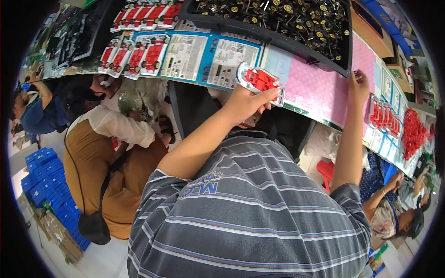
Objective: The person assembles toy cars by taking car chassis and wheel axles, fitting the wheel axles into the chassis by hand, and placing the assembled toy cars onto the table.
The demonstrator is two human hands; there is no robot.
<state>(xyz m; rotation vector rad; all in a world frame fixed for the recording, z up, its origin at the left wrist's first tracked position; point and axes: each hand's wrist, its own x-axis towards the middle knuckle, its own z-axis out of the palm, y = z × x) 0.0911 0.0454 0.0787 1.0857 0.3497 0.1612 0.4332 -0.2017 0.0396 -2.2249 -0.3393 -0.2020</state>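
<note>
My left hand [245, 103] is closed round a toy car [260, 79], a pale grey body with a red underside turned up, held just over the table's near edge. To the right, my right hand [359, 87] is raised beside the near right corner of a black tray [278, 38]. Its fingers are pinched together, and a small dark bit shows at the tips, too small to make out. Inside the tray lies a heap of black toy wheels [320, 34] with yellow hubs, some on thin metal axles.
Upturned toy cars [153, 54] stand in rows on printed cards [185, 55] at the left. Pink sheeting [315, 88] covers the table before me. Rightward are red car parts [384, 116] and a red heap [414, 132]. A person [111, 153] sits close on my left; others work farther off.
</note>
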